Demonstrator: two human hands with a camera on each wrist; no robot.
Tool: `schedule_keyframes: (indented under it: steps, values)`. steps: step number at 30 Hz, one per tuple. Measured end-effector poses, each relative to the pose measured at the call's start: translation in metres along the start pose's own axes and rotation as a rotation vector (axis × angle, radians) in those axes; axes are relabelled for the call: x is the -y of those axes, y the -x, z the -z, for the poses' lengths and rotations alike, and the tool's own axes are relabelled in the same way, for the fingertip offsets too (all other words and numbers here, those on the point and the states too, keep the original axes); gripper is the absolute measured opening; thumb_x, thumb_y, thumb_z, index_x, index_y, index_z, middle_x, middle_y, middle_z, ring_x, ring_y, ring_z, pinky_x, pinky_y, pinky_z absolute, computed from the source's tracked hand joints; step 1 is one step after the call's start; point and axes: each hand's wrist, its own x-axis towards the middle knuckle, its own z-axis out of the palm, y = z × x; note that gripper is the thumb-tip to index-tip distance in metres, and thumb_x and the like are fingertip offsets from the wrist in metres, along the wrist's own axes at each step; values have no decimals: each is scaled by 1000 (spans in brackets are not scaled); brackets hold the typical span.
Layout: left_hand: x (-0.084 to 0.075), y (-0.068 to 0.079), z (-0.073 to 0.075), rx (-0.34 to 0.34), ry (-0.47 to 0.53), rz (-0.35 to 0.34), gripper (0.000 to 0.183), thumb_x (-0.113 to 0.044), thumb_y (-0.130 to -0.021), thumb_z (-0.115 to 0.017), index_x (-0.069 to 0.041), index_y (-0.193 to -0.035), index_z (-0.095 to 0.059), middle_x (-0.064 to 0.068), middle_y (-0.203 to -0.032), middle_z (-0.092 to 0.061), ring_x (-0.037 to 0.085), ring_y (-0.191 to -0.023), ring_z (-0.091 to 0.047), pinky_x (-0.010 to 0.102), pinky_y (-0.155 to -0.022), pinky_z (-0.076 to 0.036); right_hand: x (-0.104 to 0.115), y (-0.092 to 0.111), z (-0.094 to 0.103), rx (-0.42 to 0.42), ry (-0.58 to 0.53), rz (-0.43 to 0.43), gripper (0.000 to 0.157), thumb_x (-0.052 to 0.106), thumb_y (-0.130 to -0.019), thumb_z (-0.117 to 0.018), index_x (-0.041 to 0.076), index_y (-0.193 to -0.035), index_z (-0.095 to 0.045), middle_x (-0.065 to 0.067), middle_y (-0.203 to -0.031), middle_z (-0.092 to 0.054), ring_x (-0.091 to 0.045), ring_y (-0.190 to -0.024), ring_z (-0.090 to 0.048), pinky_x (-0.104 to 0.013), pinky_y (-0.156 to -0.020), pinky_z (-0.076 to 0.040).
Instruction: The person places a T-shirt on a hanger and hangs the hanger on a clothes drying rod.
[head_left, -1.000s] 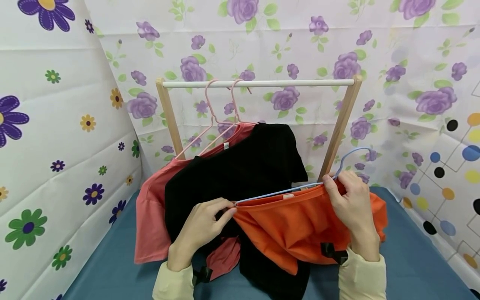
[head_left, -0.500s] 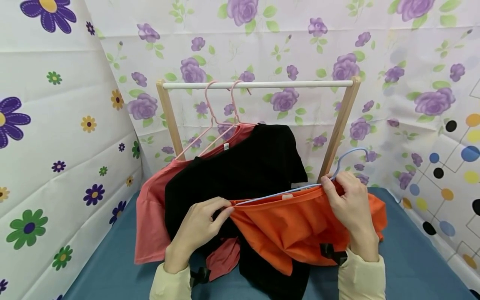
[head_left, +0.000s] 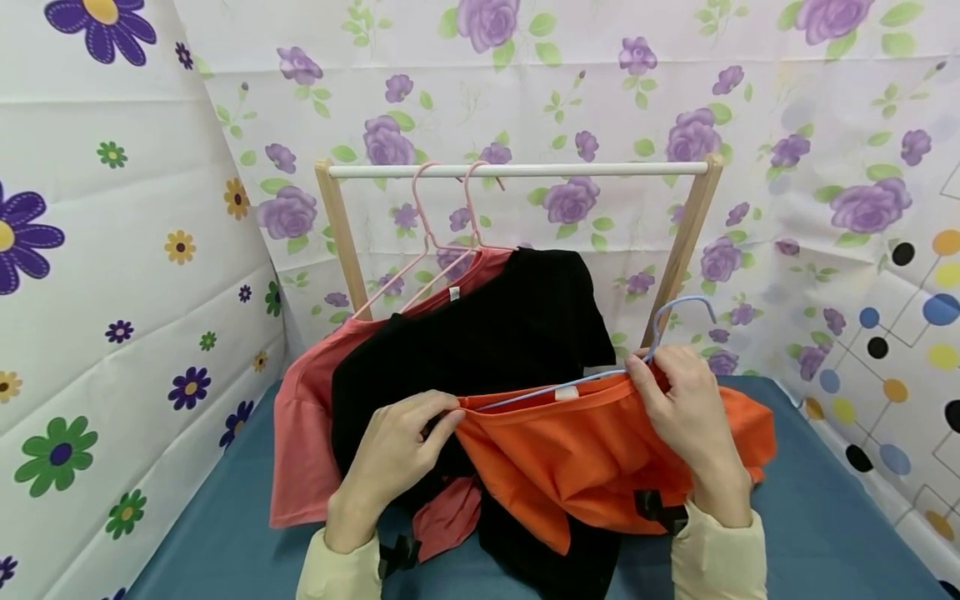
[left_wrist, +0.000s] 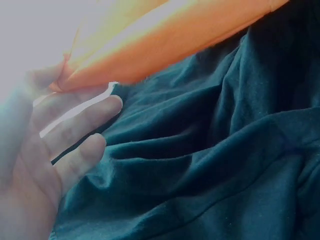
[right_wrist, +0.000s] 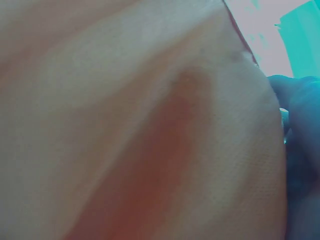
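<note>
An orange shirt (head_left: 555, 450) hangs between the two hands, its neckline stretched along the top. The left hand (head_left: 401, 454) pinches the left end of that neckline between thumb and forefinger; in the left wrist view its other fingers (left_wrist: 82, 155) are loosely spread below the orange cloth (left_wrist: 150, 60). A light blue hanger (head_left: 663, 312) lies partly inside the neckline, its left end hidden in the shirt and its hook sticking up at the right. The right hand (head_left: 686, 408) grips the hanger below the hook together with the collar. Orange cloth fills most of the right wrist view.
Behind the hands stands a rack with a white rail (head_left: 585, 169) and wooden posts (head_left: 686, 242). Two pink hangers (head_left: 420, 200) on it carry a black shirt (head_left: 480, 333) and a pink shirt (head_left: 303, 442). A blue cloth (head_left: 217, 517) covers the table; patterned sheets surround it.
The right hand has moved left with the hanger and collar, and the hook has shifted left too. The hanger's left end, earlier visible by the left hand, has slipped inside the orange shirt.
</note>
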Motion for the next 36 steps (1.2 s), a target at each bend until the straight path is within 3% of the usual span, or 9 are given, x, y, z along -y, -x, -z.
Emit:
schedule_keyframes:
  steps: [5,10,13,20,25,36]
  values:
    - [-6,-4,-6,-21,-35,-43,8,-17,-93,-69,-16,-101,-71,-7,-97,-68,4,-86,-63,28,-75,-54,6,-2,-3,47,30,33,22,13,-94,-66,14,-74,-55,6,-65,-42,-18,-71,-43,-37,-68,-27]
    - [-14,-9,-17,9,-63,-63,8,-20,-96,-65,-16,-101,-70,-7,-95,-68,7,-84,-62,28,-77,-50,11,-2,-3,53,52,62,30,12,-92,-68,16,-70,-48,7,-65,-36,-14,-66,-36,-35,-64,-22]
    - [-17,-10,-23,38,-74,-48,8,-21,-97,-62,-18,-101,-69,-9,-93,-68,6,-80,-60,28,-77,-48,14,-2,-4,57,59,78,37,12,-91,-70,17,-68,-41,6,-64,-32,-12,-62,-31,-34,-63,-20]
    - [-17,-6,-31,129,-35,48,12,-16,-98,-60,-18,-108,-67,-10,-95,-65,4,-77,-57,25,-73,-50,20,-2,-13,98,34,94,37,11,-90,-70,19,-68,-42,8,-64,-32,-11,-62,-33,-33,-64,-21]
    - [-18,-3,-36,207,-46,44,21,-14,-101,-56,-16,-121,-63,-9,-93,-58,4,-71,-49,21,-66,-46,25,-1,-20,82,34,109,37,10,-90,-70,18,-67,-42,8,-64,-33,-11,-62,-33,-33,-64,-20]
    - [-24,-4,-37,169,-110,33,21,-15,-102,-54,-15,-122,-61,-10,-87,-52,4,-63,-43,19,-57,-40,36,0,-29,82,22,132,37,17,-92,-68,18,-68,-40,10,-65,-31,-9,-60,-33,-31,-62,-23]
